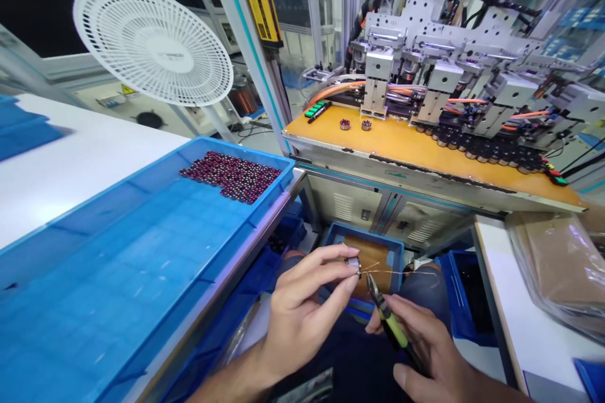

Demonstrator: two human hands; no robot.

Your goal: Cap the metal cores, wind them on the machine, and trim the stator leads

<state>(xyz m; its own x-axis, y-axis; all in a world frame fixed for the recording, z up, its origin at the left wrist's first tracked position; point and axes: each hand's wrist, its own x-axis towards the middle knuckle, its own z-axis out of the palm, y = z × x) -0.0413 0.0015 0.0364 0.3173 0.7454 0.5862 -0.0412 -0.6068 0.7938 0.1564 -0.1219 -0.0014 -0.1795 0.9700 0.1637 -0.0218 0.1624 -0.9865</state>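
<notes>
My left hand (309,296) pinches a small round motor stator (353,266) between thumb and fingertips. Thin copper wires (392,272) stick out from it to the right. In my right hand (425,343) is a pair of side cutters (394,327) with green and black handles, its jaws close to the wires just right of the stator. Whether the jaws touch a wire I cannot tell. Below both hands, a blue bin (401,258) with a brown bottom sits between my knees.
On the left, a long blue tray (127,252) holds many small wound stators (231,176) at its far end. A winding machine (439,69) stands behind an orange bench top (392,145) with two stators on it. A white fan (155,44) stands back left; plastic-wrapped cardboard (558,264) lies right.
</notes>
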